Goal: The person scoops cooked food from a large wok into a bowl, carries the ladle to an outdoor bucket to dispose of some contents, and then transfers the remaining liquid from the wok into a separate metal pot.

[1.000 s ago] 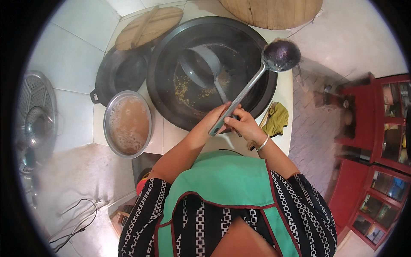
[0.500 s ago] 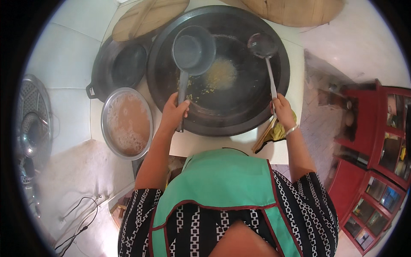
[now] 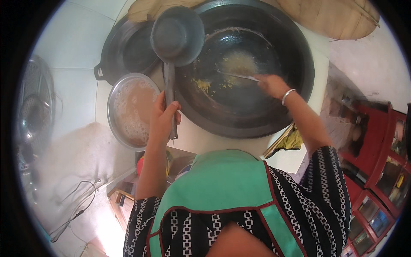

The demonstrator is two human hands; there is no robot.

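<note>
My left hand (image 3: 164, 118) grips the long handle of a big round grey skimmer ladle (image 3: 177, 35), whose bowl hangs over the left rim of a large black wok (image 3: 278, 103). My right hand (image 3: 272, 85), with a metal bangle on the wrist, holds a slim metal ladle (image 3: 238, 76) whose end reaches into the wok's middle. Small golden fried bits (image 3: 204, 84) float in the oil around it. Beside my left hand stands a steel bowl (image 3: 114, 96) of pale frothy batter.
A smaller black pan (image 3: 124, 49) sits behind the steel bowl. A woven tray (image 3: 338, 17) lies at the back right. A yellow-green cloth (image 3: 293, 141) hangs off the white counter's edge. Left is a fan (image 3: 32, 111); right, a red cabinet (image 3: 379, 167).
The view has closed in on the wok. My right hand moved from the wok's right rim toward its middle with the slim ladle. My left hand kept the skimmer over the left rim.
</note>
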